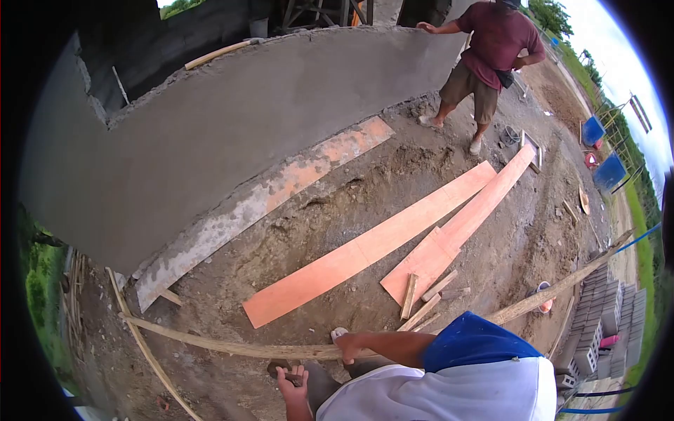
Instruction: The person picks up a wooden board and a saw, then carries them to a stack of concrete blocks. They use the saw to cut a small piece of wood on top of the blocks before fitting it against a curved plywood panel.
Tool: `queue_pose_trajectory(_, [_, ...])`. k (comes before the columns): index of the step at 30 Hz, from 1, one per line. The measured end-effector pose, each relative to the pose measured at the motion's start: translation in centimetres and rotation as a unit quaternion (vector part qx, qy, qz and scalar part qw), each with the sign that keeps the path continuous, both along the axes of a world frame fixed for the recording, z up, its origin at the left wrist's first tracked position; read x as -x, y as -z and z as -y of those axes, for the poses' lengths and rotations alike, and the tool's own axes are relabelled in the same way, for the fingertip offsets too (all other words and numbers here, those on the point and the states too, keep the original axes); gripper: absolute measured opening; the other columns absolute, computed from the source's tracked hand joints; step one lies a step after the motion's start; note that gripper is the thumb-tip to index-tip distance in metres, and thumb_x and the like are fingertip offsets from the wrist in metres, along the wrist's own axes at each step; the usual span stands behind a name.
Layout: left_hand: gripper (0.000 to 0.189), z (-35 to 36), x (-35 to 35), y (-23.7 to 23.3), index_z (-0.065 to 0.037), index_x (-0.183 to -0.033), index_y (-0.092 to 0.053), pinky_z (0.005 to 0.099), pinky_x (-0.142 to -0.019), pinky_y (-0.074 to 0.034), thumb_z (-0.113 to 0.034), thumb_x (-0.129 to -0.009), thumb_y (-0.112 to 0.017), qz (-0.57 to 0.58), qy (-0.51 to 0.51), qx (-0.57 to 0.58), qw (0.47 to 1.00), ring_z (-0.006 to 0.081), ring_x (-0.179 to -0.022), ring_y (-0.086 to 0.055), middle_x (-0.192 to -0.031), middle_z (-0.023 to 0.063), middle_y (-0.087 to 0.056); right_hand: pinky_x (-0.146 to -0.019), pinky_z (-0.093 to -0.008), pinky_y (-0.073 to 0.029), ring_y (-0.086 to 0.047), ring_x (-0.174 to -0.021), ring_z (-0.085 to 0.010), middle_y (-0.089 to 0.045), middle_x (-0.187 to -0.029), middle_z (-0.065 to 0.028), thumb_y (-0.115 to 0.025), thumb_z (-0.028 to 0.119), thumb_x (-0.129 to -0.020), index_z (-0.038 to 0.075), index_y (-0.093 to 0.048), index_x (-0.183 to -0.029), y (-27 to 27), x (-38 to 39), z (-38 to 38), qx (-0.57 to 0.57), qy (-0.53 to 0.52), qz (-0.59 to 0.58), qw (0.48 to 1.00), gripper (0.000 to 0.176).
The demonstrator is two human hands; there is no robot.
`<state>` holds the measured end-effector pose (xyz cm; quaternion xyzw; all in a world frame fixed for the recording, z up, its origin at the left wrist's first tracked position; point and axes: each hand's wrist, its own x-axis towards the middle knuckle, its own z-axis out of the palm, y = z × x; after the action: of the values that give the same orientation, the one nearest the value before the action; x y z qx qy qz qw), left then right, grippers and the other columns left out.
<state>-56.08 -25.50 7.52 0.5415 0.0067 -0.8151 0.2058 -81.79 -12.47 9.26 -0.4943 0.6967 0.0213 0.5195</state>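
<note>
Apparently stiff yet bowing, the long wooden pole (pixel 232 345) is being clasped mid-length by the right hand (pixel 349 349), bottom centre; the left hand (pixel 291 382) is clutching a dark object (pixel 275 366).

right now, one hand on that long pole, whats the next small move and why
Probably put down the small dark object in the left hand and grip the long pole with both: only the right hand holds it, and it runs far out either side.

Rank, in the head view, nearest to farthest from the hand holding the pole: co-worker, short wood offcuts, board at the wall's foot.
1. Short wood offcuts, beside the right hand on the pole.
2. Board at the wall's foot, middle left.
3. Co-worker, top right.
</note>
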Motion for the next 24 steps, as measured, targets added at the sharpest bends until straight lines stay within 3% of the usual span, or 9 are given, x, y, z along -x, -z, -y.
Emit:
queue_pose_trajectory(1, [0.038, 1.2, -2.6, 2.9, -0.018, -0.100, -0.051, 0.0479, -0.094, -0.040, -0.053, -0.090, -0.062, -0.044, -0.011, 0.021, 0.999, 0.0321, -0.107, -0.057, -0.103, 0.0086, -0.061, -0.079, -0.0449, -0.053, -0.067, -0.097, -0.0328, -0.069, -0.099, -0.0210, -0.076, 0.020, -0.058, 0.000, -0.070, -0.102, -1.5, 1.7, -1.4, -0.004, 0.013, 0.002, 1.000, 0.049])
queue_pose_trajectory(2, [0.039, 2.8, -4.7, 5.3, -0.017, -0.100, -0.050, 0.0481, -0.093, -0.040, -0.053, -0.091, -0.061, -0.089, -0.021, 0.043, 0.995, 0.0318, -0.105, -0.057, -0.102, 0.0091, -0.060, -0.080, -0.0448, -0.052, -0.067, -0.100, -0.0332, -0.069, -0.100, -0.0218, -0.076, 0.018, -0.058, -0.002, -0.070, -0.102, -7.8, 4.5, -1.5, -0.049, 0.023, 0.037, 0.998, 0.048])
queue_pose_trajectory(7, [0.057, 9.6, -3.9, 6.8, -0.005, -0.113, -0.049, 0.0459, -0.091, -0.045, -0.056, -0.090, -0.062, 0.020, -0.194, -0.029, 0.980, 0.0330, -0.100, -0.058, -0.093, 0.0170, -0.060, -0.081, -0.0469, -0.051, -0.065, -0.097, -0.0352, -0.068, -0.097, -0.0203, -0.074, 0.010, -0.059, 0.004, -0.059, -0.117, -14.6, 11.3, -5.9, -0.152, -0.010, 0.017, 0.988, 0.060])
queue_pose_trajectory(11, [0.083, 13.9, -1.8, 9.2, -0.004, -0.141, -0.033, 0.0484, -0.101, -0.042, -0.059, -0.087, -0.064, 0.051, -0.225, 0.023, 0.973, 0.0351, -0.111, -0.055, -0.119, 0.0234, -0.051, -0.081, -0.0459, -0.052, -0.066, -0.100, -0.0352, -0.068, -0.098, -0.0198, -0.075, 0.011, -0.061, 0.006, -0.060, -0.116, -17.6, 14.2, -8.9, -0.155, 0.010, -0.062, 0.986, 0.058])
queue_pose_trajectory(13, [0.095, 15.7, 0.1, 6.4, -0.006, -0.150, -0.021, 0.0501, -0.105, -0.040, -0.060, -0.086, -0.065, 0.139, -0.218, 0.078, 0.963, 0.0352, -0.114, -0.053, -0.130, 0.0243, -0.043, -0.081, -0.0455, -0.053, -0.066, -0.101, -0.0348, -0.068, -0.098, -0.0191, -0.076, 0.012, -0.061, 0.007, -0.061, -0.115, -17.6, 14.7, -10.9, -0.169, 0.040, -0.075, 0.982, 0.056])
queue_pose_trajectory(14, [0.101, 16.4, 2.4, 2.4, -0.009, -0.153, -0.012, 0.0512, -0.106, -0.039, -0.057, -0.084, -0.069, 0.163, -0.225, 0.015, 0.960, 0.0342, -0.114, -0.052, -0.136, 0.0244, -0.037, -0.081, -0.0456, -0.053, -0.066, -0.101, -0.0346, -0.068, -0.098, -0.0188, -0.076, 0.012, -0.062, 0.007, -0.061, -0.116, -17.5, 15.0, -11.3, -0.176, 0.054, -0.072, 0.980, 0.056])
queue_pose_trajectory(17, [0.084, 17.1, 4.4, 3.2, -0.004, -0.144, -0.031, 0.0512, -0.100, -0.042, -0.052, -0.086, -0.069, 0.297, -0.099, -0.027, 0.949, 0.0296, -0.108, -0.055, -0.113, 0.0160, -0.058, -0.080, -0.0457, -0.053, -0.067, -0.099, -0.0341, -0.069, -0.099, -0.0181, -0.073, 0.010, -0.063, 0.008, -0.062, -0.113, -18.1, 15.8, -10.8, -0.157, 0.054, -0.080, 0.983, 0.052])
queue_pose_trajectory(20, [0.065, 16.6, 4.7, 7.6, -0.008, -0.138, -0.044, 0.0513, -0.098, -0.041, -0.045, -0.089, -0.068, 0.131, -0.109, 0.048, 0.984, 0.0266, -0.113, -0.053, -0.122, 0.0111, -0.057, -0.077, -0.0450, -0.054, -0.068, -0.095, -0.0342, -0.069, -0.095, -0.0184, -0.072, 0.009, -0.062, 0.006, -0.066, -0.105, -17.2, 16.0, -10.8, -0.152, 0.077, -0.083, 0.982, 0.044])
queue_pose_trajectory(24, [0.060, 16.0, 4.8, 10.9, -0.007, -0.132, -0.050, 0.0467, -0.094, -0.042, -0.044, -0.089, -0.068, 0.103, -0.082, 0.100, 0.986, 0.0263, -0.112, -0.051, -0.123, 0.0107, -0.055, -0.072, -0.0437, -0.055, -0.070, -0.090, -0.0334, -0.070, -0.089, -0.0177, -0.071, 0.009, -0.062, 0.004, -0.071, -0.092, -14.4, 17.4, -12.6, -0.161, 0.093, -0.086, 0.979, 0.030])
